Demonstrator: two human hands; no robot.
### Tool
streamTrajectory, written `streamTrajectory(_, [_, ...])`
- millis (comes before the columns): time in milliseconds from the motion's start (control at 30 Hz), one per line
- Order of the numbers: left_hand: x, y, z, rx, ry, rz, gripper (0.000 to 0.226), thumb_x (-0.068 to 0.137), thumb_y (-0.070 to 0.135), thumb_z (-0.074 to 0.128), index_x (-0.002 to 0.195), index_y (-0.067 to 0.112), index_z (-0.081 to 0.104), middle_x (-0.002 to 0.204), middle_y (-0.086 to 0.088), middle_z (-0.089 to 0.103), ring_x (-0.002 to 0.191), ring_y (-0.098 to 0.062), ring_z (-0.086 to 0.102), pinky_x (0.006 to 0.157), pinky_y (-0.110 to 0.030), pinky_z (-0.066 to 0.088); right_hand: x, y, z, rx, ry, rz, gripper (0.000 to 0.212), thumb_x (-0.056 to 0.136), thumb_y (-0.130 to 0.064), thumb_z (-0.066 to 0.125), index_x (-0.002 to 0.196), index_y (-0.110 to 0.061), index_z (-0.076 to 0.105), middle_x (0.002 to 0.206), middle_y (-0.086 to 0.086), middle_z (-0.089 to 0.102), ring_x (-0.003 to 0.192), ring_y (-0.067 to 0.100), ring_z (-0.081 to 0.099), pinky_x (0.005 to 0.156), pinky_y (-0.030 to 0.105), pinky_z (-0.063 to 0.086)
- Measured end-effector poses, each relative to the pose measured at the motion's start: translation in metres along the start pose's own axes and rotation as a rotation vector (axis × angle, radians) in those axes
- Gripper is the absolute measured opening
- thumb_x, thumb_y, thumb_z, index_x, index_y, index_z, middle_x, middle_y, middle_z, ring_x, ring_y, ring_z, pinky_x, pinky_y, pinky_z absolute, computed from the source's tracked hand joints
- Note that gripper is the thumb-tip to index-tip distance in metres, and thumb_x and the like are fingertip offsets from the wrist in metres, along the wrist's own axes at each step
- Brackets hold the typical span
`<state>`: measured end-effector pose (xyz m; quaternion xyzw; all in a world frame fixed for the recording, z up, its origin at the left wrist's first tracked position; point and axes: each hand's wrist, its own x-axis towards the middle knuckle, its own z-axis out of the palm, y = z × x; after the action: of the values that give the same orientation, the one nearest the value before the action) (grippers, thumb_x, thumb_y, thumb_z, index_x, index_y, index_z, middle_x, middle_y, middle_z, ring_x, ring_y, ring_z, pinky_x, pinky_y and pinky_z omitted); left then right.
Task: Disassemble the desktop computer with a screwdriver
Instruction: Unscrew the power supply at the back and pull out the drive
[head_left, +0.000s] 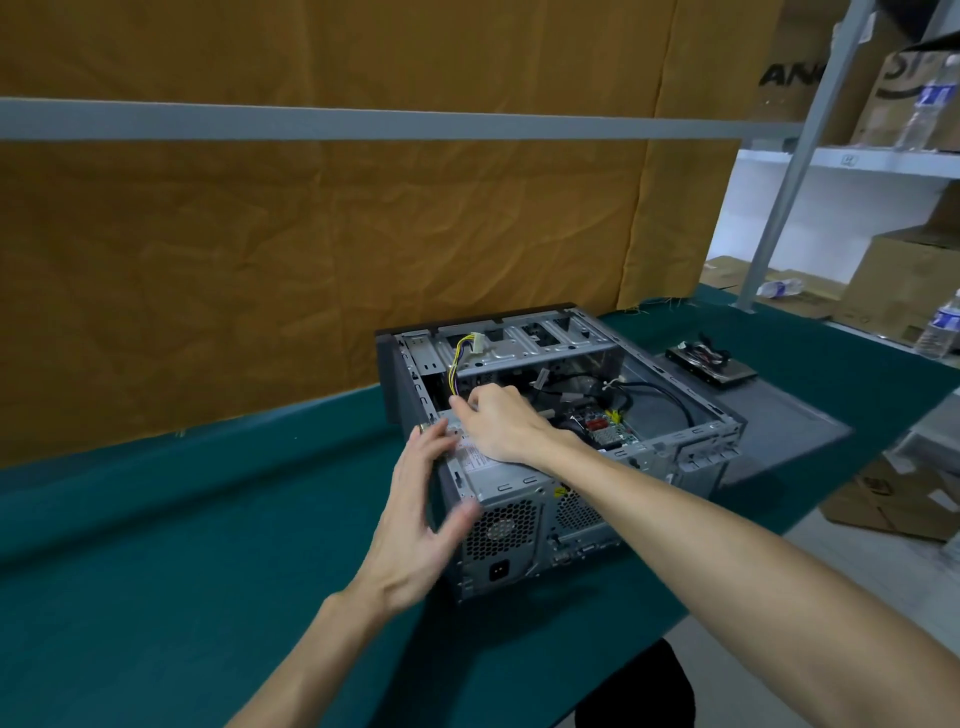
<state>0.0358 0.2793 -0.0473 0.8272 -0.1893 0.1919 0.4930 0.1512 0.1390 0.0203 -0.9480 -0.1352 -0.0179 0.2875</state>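
Hands at work inside an opened desktop computer (566, 441), seen from the head camera: the case lies on its side on a green-covered table (156, 519), its side panel off and its rear face turned toward the person. The left hand (421, 514) is spread, fingers straight, resting against the near corner of the case beside the power supply (498, 488), apparently steadying it. The right hand (498, 421) reaches over the power supply into the case, fingers curled at the spot where a bundle of yellow and black power cables (460, 358) runs down from the drive bay; whether it pinches a cable, a connector or nothing cannot be told, as the fingertips are hidden. No screwdriver shows in either hand or on the table. A removed drive (711, 366) with loose cables lies on the table well apart, beyond the case, and cardboard boxes (904, 291) and a water bottle (940, 325) stand on shelving at right. The step in hand looks like freeing the power-supply wiring, well into the strip-down. The next move likely calls for a firm grip on the plug body rather than the wires, the left hand bracing the case.
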Motion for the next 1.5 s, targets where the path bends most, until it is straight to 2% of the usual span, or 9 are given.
streamTrajectory(100, [0.022, 0.004, -0.001, -0.175, 0.237, -0.241, 0.056, 0.103, 0.06, 0.031, 0.152, 0.033, 0.036, 0.161, 0.019, 0.029, 0.147, 0.002, 0.025, 0.121, -0.029, 0.021, 0.006, 0.001, 0.0, 0.002, -0.006, 0.006, 0.058, 0.103, -0.046, 0.044, 0.056, -0.013, 0.044, 0.054, 0.004, 0.054, 0.045, 0.025, 0.044, 0.051, 0.033, 0.039])
streamTrajectory(267, [0.089, -0.01, -0.001, -0.274, 0.259, -0.671, 0.062, 0.106, 0.042, 0.037, 0.16, 0.016, 0.02, 0.163, -0.007, 0.03, 0.147, -0.026, 0.033, 0.122, -0.047, 0.026, 0.013, 0.007, 0.013, -0.045, 0.096, -0.011, 0.057, 0.101, -0.047, 0.045, 0.053, -0.016, 0.043, 0.051, 0.002, 0.05, 0.043, 0.024, 0.045, 0.046, 0.03, 0.035])
streamTrajectory(367, [0.093, -0.02, 0.005, -0.337, 0.243, -0.705, 0.061, 0.106, 0.042, 0.037, 0.16, 0.018, 0.021, 0.158, -0.011, 0.039, 0.144, -0.034, 0.037, 0.12, -0.052, 0.031, 0.017, 0.01, 0.018, -0.053, 0.118, -0.012, 0.057, 0.099, -0.051, 0.044, 0.054, -0.017, 0.046, 0.051, 0.001, 0.053, 0.043, 0.023, 0.049, 0.045, 0.03, 0.037])
streamTrajectory(600, [0.088, -0.02, 0.003, -0.324, 0.256, -0.67, 0.058, 0.107, 0.04, 0.035, 0.159, 0.017, 0.024, 0.16, -0.001, 0.037, 0.144, -0.02, 0.038, 0.122, -0.044, 0.028, 0.025, -0.006, 0.0, -0.154, 0.151, -0.073, 0.048, 0.107, -0.032, 0.041, 0.067, -0.011, 0.058, 0.066, 0.006, 0.061, 0.055, 0.024, 0.06, 0.045, 0.027, 0.036])
streamTrajectory(867, [0.088, -0.016, 0.001, -0.268, 0.244, -0.651, 0.058, 0.109, 0.036, 0.034, 0.16, 0.013, 0.022, 0.164, -0.004, 0.028, 0.15, -0.019, 0.028, 0.121, -0.034, 0.021, 0.01, -0.019, 0.003, -0.219, -0.109, 0.104, 0.066, 0.103, -0.06, 0.027, 0.139, -0.009, 0.048, 0.131, 0.022, 0.06, 0.118, 0.042, 0.057, 0.084, 0.045, 0.044])
streamTrajectory(933, [0.088, -0.017, 0.002, -0.269, 0.251, -0.647, 0.057, 0.109, 0.036, 0.034, 0.16, 0.012, 0.023, 0.164, -0.004, 0.03, 0.149, -0.02, 0.03, 0.122, -0.034, 0.022, 0.008, -0.013, 0.005, -0.161, -0.116, 0.136, 0.066, 0.099, -0.066, 0.027, 0.129, -0.015, 0.057, 0.127, 0.017, 0.062, 0.115, 0.04, 0.057, 0.084, 0.044, 0.044])
streamTrajectory(1067, [0.089, -0.018, 0.006, -0.28, 0.288, -0.652, 0.056, 0.109, 0.036, 0.034, 0.159, 0.014, 0.025, 0.163, -0.003, 0.031, 0.148, -0.019, 0.031, 0.122, -0.035, 0.023, 0.005, -0.005, 0.011, -0.067, 0.037, 0.1, 0.053, 0.096, -0.064, 0.037, 0.073, -0.019, 0.054, 0.078, 0.005, 0.059, 0.07, 0.031, 0.056, 0.055, 0.034, 0.036])
streamTrajectory(1167, [0.089, -0.018, 0.01, -0.311, 0.319, -0.659, 0.055, 0.109, 0.035, 0.033, 0.159, 0.016, 0.024, 0.164, -0.002, 0.029, 0.148, -0.019, 0.03, 0.12, -0.033, 0.022, 0.009, -0.004, 0.011, -0.082, 0.074, 0.101, 0.058, 0.094, -0.063, 0.041, 0.065, -0.016, 0.056, 0.065, 0.001, 0.049, 0.054, 0.019, 0.046, 0.046, 0.027, 0.027])
streamTrajectory(1500, [0.088, -0.023, 0.007, -0.258, 0.28, -0.645, 0.056, 0.109, 0.038, 0.032, 0.16, 0.015, 0.023, 0.163, -0.004, 0.03, 0.148, -0.021, 0.031, 0.124, -0.041, 0.022, 0.019, 0.003, 0.009, -0.074, 0.086, 0.126, 0.059, 0.097, -0.061, 0.039, 0.064, -0.015, 0.057, 0.067, 0.005, 0.059, 0.057, 0.023, 0.055, 0.046, 0.028, 0.029])
